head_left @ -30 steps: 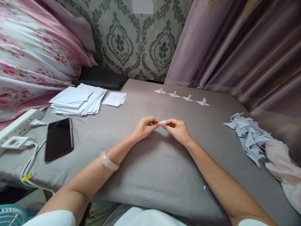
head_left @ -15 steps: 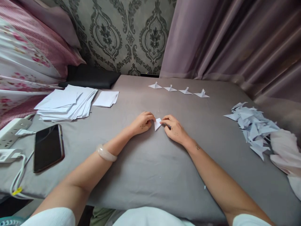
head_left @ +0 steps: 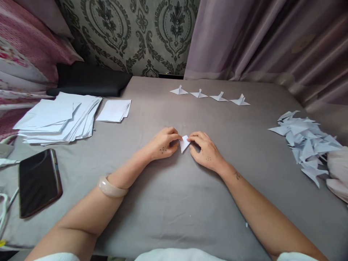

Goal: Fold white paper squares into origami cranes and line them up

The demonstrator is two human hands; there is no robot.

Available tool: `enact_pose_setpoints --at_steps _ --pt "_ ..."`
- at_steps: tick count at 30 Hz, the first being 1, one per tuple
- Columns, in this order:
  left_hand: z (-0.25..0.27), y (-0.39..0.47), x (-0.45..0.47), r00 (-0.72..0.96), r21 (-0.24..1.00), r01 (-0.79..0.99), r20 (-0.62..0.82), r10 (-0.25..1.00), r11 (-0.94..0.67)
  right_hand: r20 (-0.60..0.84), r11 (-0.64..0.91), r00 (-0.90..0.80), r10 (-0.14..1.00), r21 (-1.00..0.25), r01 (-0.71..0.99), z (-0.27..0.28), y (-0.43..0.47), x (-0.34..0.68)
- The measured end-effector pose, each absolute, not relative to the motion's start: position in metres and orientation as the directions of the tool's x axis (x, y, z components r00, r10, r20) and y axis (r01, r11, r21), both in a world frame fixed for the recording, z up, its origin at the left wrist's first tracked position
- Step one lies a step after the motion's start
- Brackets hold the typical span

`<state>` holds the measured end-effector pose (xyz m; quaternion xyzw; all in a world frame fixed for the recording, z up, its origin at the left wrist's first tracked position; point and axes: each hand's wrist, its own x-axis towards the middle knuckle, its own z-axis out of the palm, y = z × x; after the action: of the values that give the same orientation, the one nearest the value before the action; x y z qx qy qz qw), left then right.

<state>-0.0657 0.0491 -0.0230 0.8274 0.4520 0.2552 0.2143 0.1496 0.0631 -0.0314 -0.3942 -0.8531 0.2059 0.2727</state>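
A small folded piece of white paper (head_left: 184,144), pointed toward me, lies on the grey cloth between my hands. My left hand (head_left: 164,143) pinches its left corner between thumb and fingertips. At its right corner, the fingertips of my right hand (head_left: 204,149) are closed on the edge, with the thumb tucked below. Farther back stands a row of several folded paper cranes (head_left: 199,94). A heap of more white paper cranes (head_left: 308,141) lies at the right.
At the left are a big stack of white paper sheets (head_left: 54,123) and a smaller stack of paper squares (head_left: 114,110). A phone (head_left: 40,183) lies in front of them beside white cables (head_left: 4,210). Behind sits a black folded item (head_left: 92,78); pink cloth (head_left: 338,170) is at the right edge.
The camera view has moved closer and tilted slightly. Both hands stay at the folded paper, the fingers of the right hand reaching a little further over its corner.
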Motion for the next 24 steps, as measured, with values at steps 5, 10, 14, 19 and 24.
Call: enact_pose_setpoints --at_steps 5,10,14,19,24 --pt "-0.0236 0.0498 -0.0648 0.438 0.602 0.643 0.219 0.872 -0.474 0.321 0.583 -0.503 0.802 -0.601 0.547 -0.0323 0.0616 0.1472" --pt "-0.0218 0.0515 -0.0625 0.388 0.650 0.649 0.162 0.907 -0.394 0.298 0.561 -0.492 0.818 -0.603 0.567 -0.0311 0.0595 0.1464" --pt "-0.0215 0.0530 -0.0619 0.364 0.677 0.646 0.133 0.922 -0.353 0.284 0.535 -0.476 0.833 -0.634 0.559 -0.0307 0.0600 0.1465" --pt "-0.0211 0.0540 -0.0622 0.337 0.709 0.634 0.104 0.936 -0.307 0.303 0.532 -0.452 0.839 -0.628 0.568 -0.0332 0.0624 0.1452" --pt "-0.0208 0.0546 -0.0607 0.323 0.721 0.623 0.114 0.939 -0.302 0.321 0.538 -0.438 0.840 -0.598 0.594 -0.0332 0.0621 0.1440"
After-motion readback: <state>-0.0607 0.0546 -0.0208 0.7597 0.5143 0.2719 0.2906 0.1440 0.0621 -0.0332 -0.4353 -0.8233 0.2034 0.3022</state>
